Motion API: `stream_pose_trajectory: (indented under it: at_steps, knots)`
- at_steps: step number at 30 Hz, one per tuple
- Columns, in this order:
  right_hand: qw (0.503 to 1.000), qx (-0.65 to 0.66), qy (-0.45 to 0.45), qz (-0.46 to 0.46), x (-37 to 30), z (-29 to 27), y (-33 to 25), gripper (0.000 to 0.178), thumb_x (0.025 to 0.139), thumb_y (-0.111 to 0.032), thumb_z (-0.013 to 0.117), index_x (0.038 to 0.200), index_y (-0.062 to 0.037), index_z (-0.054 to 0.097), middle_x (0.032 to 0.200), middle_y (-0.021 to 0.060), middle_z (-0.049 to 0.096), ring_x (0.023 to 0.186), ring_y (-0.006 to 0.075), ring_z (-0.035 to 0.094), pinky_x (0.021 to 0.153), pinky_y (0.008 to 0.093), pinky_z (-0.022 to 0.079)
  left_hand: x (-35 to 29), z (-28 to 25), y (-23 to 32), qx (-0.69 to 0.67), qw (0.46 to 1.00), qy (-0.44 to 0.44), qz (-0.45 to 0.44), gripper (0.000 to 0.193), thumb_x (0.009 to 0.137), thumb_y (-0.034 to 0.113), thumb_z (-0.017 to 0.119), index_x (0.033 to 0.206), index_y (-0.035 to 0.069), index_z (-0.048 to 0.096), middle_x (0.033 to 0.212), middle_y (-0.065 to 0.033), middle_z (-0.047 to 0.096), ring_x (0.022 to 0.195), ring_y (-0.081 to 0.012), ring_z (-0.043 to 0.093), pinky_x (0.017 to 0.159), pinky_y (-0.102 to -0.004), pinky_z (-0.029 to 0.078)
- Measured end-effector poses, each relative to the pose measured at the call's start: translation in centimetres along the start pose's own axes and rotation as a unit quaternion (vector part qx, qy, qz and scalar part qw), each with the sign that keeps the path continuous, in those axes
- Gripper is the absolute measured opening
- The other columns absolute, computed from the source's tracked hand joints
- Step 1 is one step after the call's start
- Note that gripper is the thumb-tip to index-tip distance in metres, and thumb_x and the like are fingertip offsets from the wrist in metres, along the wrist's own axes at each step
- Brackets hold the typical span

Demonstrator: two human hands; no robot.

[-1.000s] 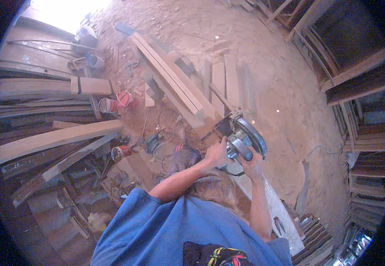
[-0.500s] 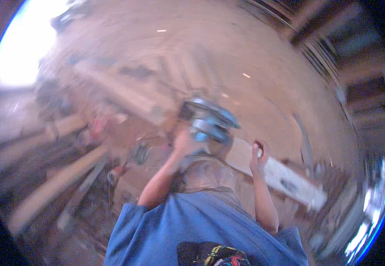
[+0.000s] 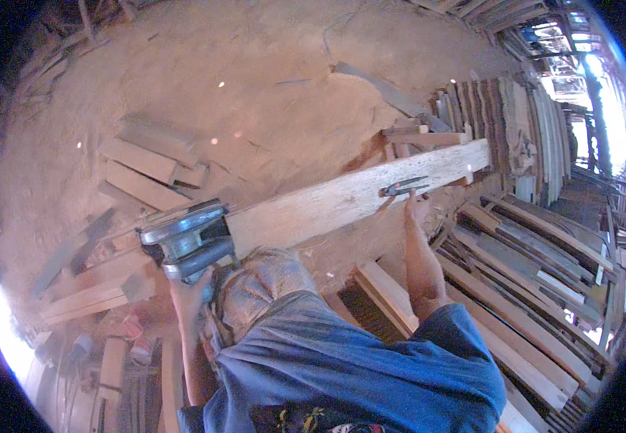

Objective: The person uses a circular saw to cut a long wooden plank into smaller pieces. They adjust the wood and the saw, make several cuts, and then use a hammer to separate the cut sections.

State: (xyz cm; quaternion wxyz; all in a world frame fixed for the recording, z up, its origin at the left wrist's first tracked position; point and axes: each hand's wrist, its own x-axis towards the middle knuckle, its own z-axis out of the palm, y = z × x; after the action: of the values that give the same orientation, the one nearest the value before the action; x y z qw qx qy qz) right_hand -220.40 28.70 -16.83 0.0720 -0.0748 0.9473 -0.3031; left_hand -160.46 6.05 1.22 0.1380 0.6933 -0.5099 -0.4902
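My left hand (image 3: 191,290) is wrapped round the near end of a blue-and-silver handheld power tool (image 3: 186,234), shaped like a planer. The tool is by the left end of a long pale wooden board (image 3: 298,213), which slants up to the right in front of my knees. A dark pair of pliers (image 3: 403,186) lies on the board's right half. My right hand (image 3: 416,208) is at the board's near edge, just below the pliers, with its fingers curled. Anything inside those fingers is too small to make out.
Wooden blocks (image 3: 143,162) lie on the dusty ground at the left. Long timber strips (image 3: 515,303) are stacked at my right, and upright planks (image 3: 504,123) stand beyond the board's far end. More offcuts (image 3: 93,299) and a reddish item (image 3: 136,335) are at lower left.
My view has swung round to the right and is sharper now. The power tool appears farther left in my left hand; the board and my right hand appear higher.
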Motion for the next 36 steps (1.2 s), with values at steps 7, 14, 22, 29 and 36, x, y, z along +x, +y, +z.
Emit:
stream_pose_trajectory:
  at_steps: [7, 14, 22, 29, 36]
  knots:
    - [0.831, -0.435, -0.151, -0.313, 2.0, -0.7, -0.8, 0.073, 0.079, -0.016, 0.075, 0.147, -0.0219, 0.046, 0.152, 0.0150, 0.039, 0.135, 0.0377, 0.045, 0.114, 0.0567, 0.033, -1.6, -4.5, 6.2, 0.418, 0.897, -0.103, -0.097, 0.056, 0.082, 0.034, 0.078, 0.125, 0.002, 0.061, 0.114, -0.0221, 0.070, 0.107, -0.0431, 0.066, 0.090, -0.0529, 0.052]
    - [0.658, -0.453, -0.383, -0.464, 5.8, -1.8, -4.6, 0.044, 0.080, -0.018, 0.073, 0.118, -0.0081, 0.052, 0.118, 0.0155, 0.061, 0.112, 0.0354, 0.063, 0.100, 0.0514, 0.049, -1.0, -1.8, 15.1, 0.297, 0.936, -0.053, 0.181, 0.021, 0.090, 0.021, 0.069, 0.105, 0.007, 0.070, 0.095, -0.0146, 0.071, 0.091, -0.0370, 0.069, 0.082, -0.0462, 0.055]
    - [0.735, -0.137, -0.560, -0.355, -9.2, 4.2, -17.0, 0.038, 0.086, -0.017, 0.076, 0.111, -0.0040, 0.051, 0.095, 0.0203, 0.061, 0.085, 0.0436, 0.063, 0.074, 0.0492, 0.051, 12.5, 6.5, 10.0, 0.380, 0.825, -0.169, 0.383, 0.027, 0.086, 0.006, 0.061, 0.111, 0.006, 0.070, 0.117, -0.0139, 0.068, 0.116, -0.0347, 0.060, 0.098, -0.0510, 0.049]
    - [0.552, -0.059, -0.797, -0.238, -16.5, 8.8, -25.3, 0.052, 0.087, -0.017, 0.073, 0.131, 0.0001, 0.051, 0.116, 0.0164, 0.065, 0.105, 0.0273, 0.061, 0.091, 0.0407, 0.048, 15.6, 8.3, 11.9, 0.461, 0.765, -0.366, 0.262, 0.029, 0.080, 0.007, 0.065, 0.107, 0.009, 0.074, 0.111, -0.0177, 0.071, 0.114, -0.0371, 0.062, 0.098, -0.0525, 0.049]
    - [0.454, -0.061, -0.845, -0.275, -16.9, 12.0, -26.1, 0.074, 0.086, -0.011, 0.067, 0.154, -0.0054, 0.038, 0.139, 0.0132, 0.058, 0.126, 0.0213, 0.052, 0.111, 0.0333, 0.037, 16.8, 8.6, 10.2, 0.456, 0.764, -0.393, 0.231, 0.030, 0.076, 0.013, 0.073, 0.106, 0.011, 0.075, 0.108, -0.0168, 0.073, 0.109, -0.0358, 0.066, 0.096, -0.0511, 0.051]
